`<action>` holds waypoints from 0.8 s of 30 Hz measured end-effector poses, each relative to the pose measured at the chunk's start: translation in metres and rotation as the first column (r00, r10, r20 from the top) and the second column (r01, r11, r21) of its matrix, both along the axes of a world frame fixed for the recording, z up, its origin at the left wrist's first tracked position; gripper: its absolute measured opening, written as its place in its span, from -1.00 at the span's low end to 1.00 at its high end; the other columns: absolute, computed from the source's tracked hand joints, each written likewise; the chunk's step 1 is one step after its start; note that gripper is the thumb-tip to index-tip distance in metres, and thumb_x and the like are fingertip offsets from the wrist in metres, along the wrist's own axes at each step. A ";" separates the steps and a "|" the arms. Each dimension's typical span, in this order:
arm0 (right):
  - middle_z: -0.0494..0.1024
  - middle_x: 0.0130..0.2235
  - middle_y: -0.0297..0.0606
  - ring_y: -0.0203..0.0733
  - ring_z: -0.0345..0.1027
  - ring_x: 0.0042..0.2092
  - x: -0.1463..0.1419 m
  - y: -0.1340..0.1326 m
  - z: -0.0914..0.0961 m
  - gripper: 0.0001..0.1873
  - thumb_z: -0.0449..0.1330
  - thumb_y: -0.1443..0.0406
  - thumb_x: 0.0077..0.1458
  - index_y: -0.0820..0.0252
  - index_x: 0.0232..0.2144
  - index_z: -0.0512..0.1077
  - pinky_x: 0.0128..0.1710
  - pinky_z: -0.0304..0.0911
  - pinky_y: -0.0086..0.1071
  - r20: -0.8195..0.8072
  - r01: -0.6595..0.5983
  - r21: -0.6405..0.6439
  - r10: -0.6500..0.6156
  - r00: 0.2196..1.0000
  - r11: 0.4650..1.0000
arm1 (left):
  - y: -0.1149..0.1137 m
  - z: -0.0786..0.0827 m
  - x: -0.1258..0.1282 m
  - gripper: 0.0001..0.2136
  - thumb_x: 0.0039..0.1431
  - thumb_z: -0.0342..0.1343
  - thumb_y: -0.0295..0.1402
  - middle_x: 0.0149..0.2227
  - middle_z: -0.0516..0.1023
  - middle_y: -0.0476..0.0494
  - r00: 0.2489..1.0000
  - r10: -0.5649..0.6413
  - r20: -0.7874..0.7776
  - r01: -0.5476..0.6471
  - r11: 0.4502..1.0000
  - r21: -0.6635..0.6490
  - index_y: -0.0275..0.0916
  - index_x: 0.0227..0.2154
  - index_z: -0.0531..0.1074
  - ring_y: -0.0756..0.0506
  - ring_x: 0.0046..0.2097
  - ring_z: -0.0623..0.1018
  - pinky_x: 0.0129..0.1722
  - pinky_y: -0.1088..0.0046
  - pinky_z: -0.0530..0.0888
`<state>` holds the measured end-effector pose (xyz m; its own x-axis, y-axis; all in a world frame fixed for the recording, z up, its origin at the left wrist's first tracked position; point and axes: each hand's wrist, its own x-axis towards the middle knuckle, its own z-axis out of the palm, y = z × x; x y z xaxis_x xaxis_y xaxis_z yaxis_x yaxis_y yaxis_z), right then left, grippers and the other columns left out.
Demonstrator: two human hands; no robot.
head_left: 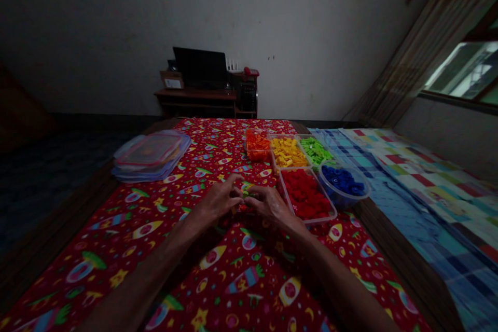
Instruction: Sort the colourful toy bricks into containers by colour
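The left hand (pixel 221 198) and right hand (pixel 271 204) almost meet near red pieces (pixel 305 194).

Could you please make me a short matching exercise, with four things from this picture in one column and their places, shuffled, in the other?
Things:
1. Blue pieces
2. Yellow pieces
3. Lids
4. Right hand

Places:
A. stacked at the left side of the patterned cloth
B. between the left hand and the red pieces
C. in the round bowl
D. between the orange pieces and the green pieces

Pairs: 1-C, 2-D, 3-A, 4-B

No text is legible; the white label (pixel 173 84) on the box (pixel 170 75) is too small.
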<state>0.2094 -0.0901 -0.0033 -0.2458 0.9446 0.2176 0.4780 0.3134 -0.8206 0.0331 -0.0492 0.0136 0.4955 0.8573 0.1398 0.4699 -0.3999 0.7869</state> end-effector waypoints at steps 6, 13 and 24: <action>0.48 -0.48 -0.36 -0.34 0.24 -0.48 0.031 0.004 0.031 -0.71 0.08 0.20 0.13 0.23 -0.28 0.54 -0.47 0.06 -0.49 0.077 0.085 0.112 -0.094 0.993 0.990 | 0.000 -0.001 0.000 -0.70 0.06 0.08 -0.15 -0.40 0.63 -0.02 0.998 0.055 -0.030 -0.051 0.991 0.126 -0.17 -0.17 0.38 -0.10 -0.37 0.61 -0.38 0.46 0.46; 0.59 -0.30 -0.11 -0.16 0.42 -0.27 0.151 0.050 0.089 -0.65 0.12 0.24 0.12 0.26 -0.10 0.52 -0.28 0.20 -0.41 0.609 0.427 0.308 -0.522 0.598 0.850 | 0.015 -0.009 -0.015 -0.70 0.14 -0.06 -0.14 -0.35 0.63 -0.07 0.986 0.115 -0.120 -0.091 0.977 0.191 -0.19 -0.33 0.49 -0.10 -0.34 0.58 -0.35 0.47 0.44; 0.52 -0.05 0.09 0.02 0.41 -0.05 0.227 0.110 0.094 -0.65 0.08 0.29 0.15 0.34 -0.09 0.50 -0.21 0.27 -0.32 0.848 0.550 0.287 -0.476 0.235 0.784 | 0.026 -0.018 -0.021 -0.67 0.08 -0.08 -0.14 -0.31 0.64 -0.12 0.971 0.172 -0.166 -0.140 0.972 0.188 -0.18 -0.33 0.53 -0.15 -0.29 0.58 -0.24 0.43 0.45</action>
<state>0.4359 0.0201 0.0905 0.2878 0.9442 0.1601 0.9422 -0.3091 0.1295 0.0118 -0.0229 -0.0048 0.3879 0.8965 0.2140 0.6650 -0.4330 0.6086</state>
